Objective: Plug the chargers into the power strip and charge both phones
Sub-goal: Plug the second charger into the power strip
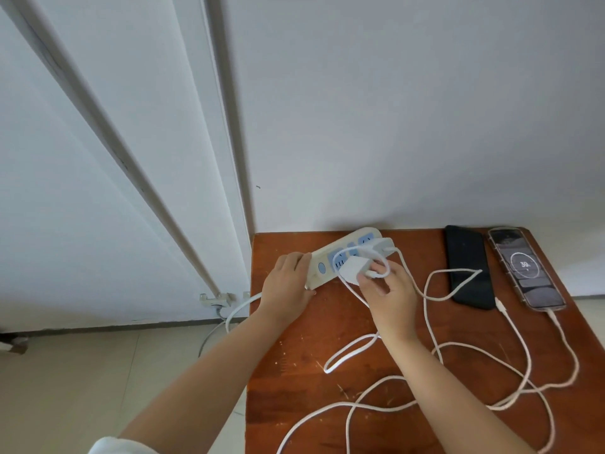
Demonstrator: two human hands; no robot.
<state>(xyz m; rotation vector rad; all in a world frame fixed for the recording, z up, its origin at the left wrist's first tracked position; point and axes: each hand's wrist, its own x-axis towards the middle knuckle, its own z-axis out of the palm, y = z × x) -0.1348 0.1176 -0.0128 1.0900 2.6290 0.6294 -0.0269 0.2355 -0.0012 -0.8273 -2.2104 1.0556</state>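
On a scuffed wooden table (294,404) pushed against a white wall, we are midway through the job: our left hand (288,286) clamps the near end of the white power strip (322,257) to steady it, while our right hand (389,290) pinches a white charger block (352,268) between thumb and fingers and holds it against one of the blue-faced sockets. Whether its prongs are fully seated we cannot tell; the block hides them. A second charger (383,245) already sits in the socket toward the strip's far end.

To the right lie both phones, side by side and just apart. The phone in the clear case (527,267) has a cable in its near end and shows a lit screen with a charge figure, so we judge it done. The dark phone (468,267) is blank, and a loose cable tip (500,304) rests just beside its near corner, not plugged in.

Our reading: the step in hand is seating this second charger. Next we would need a straight, firm push with the strip held still, then take the loose tip from the tangle of white cable (458,381) and fit it into the dark phone.
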